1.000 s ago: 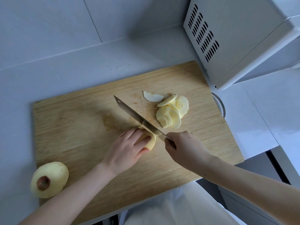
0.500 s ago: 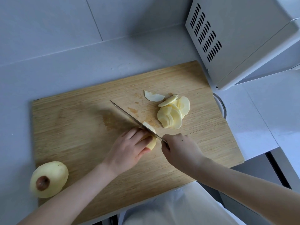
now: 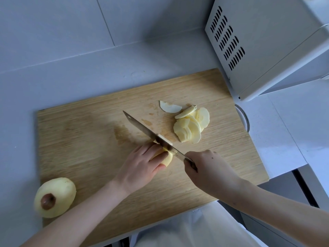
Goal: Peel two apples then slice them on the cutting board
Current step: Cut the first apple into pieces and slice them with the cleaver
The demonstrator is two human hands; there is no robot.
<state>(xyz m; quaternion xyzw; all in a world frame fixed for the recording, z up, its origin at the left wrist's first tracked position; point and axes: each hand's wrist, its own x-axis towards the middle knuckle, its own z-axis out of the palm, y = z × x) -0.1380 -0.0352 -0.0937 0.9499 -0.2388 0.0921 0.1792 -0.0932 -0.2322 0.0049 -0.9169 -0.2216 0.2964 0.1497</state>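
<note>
The knife (image 3: 151, 134) lies on a diagonal, tip toward the far left and handle toward the near right, its blade set across the apple piece (image 3: 167, 159) near the middle of the cutting board (image 3: 80, 139). A cut slice (image 3: 165, 139) leans against the blade's right face. The left hand (image 3: 140, 166) presses curled fingers down on the piece. The right hand (image 3: 209, 169) is wrapped round the knife handle. A heap of apple slices (image 3: 190, 130) lies to the far right. A whole peeled apple (image 3: 55, 196) rests at the board's near-left corner, its brown dimple up. The board sits on the table (image 3: 89, 72), beside a white microwave (image 3: 267, 41).
</note>
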